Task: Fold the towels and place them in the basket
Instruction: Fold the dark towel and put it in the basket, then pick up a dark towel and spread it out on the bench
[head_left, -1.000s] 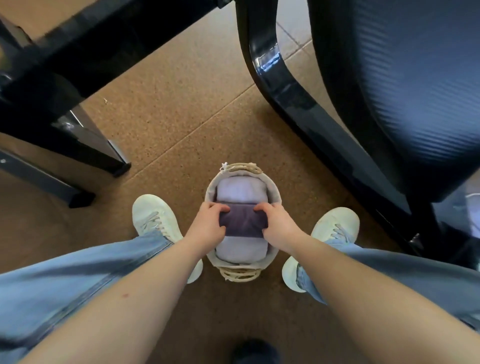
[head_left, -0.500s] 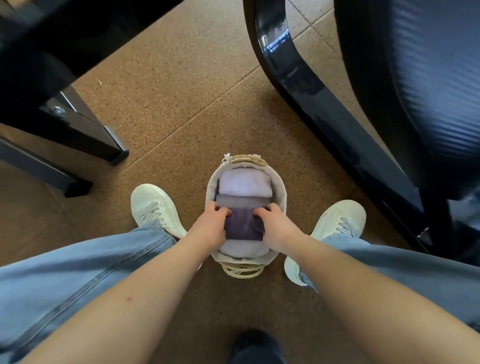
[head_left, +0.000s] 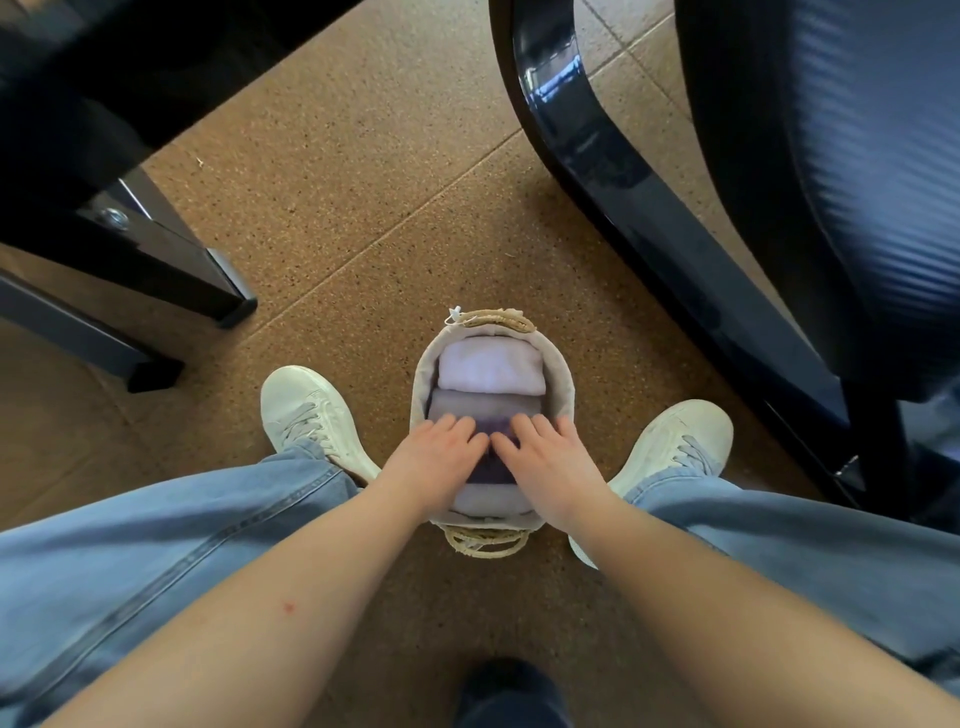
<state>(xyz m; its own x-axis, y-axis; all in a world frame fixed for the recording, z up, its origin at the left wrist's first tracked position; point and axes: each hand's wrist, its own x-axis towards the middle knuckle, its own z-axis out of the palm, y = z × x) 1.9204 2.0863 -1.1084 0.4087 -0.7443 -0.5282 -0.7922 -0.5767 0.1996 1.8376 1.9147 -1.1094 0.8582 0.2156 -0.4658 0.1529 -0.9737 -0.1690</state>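
**Soft cloth, snug basket: pressing the purple towel home**

From my seat at the far end of the feed, I saw both hands lying flat and side by side. The left hand (head_left: 439, 457) and the right hand (head_left: 545, 462) had their fingers fairly straight and their index fingers almost touching. They pinched nothing; the palms pressed down on the dark purple towel (head_left: 493, 470), which showed only in the gap between them.

That towel sat in the middle of the basket (head_left: 567, 384), directly under the palms. A lavender towel (head_left: 483, 404) lay just beyond the fingertips, with a white towel (head_left: 491, 366) beyond that. A pale towel (head_left: 480, 503) was wedged under the wrists at the near end. The basket stood on the floor between the two white shoes (head_left: 306, 410).

I judged the towels to be light, soft and springy, so a fold would puff back up once pressure came off. They were not fragile or slippery, and a broad flat palm suited them better than fingertips. To lift one again, I would have pinched it at both short ends beside the basket wall, so the fold stayed closed. The basket looked light too, with a soft liner, so a hard downward push could have tipped or shifted it. I would have carried it by the woven handle (head_left: 485, 543) below the wrists and its twin beyond the fingertips.
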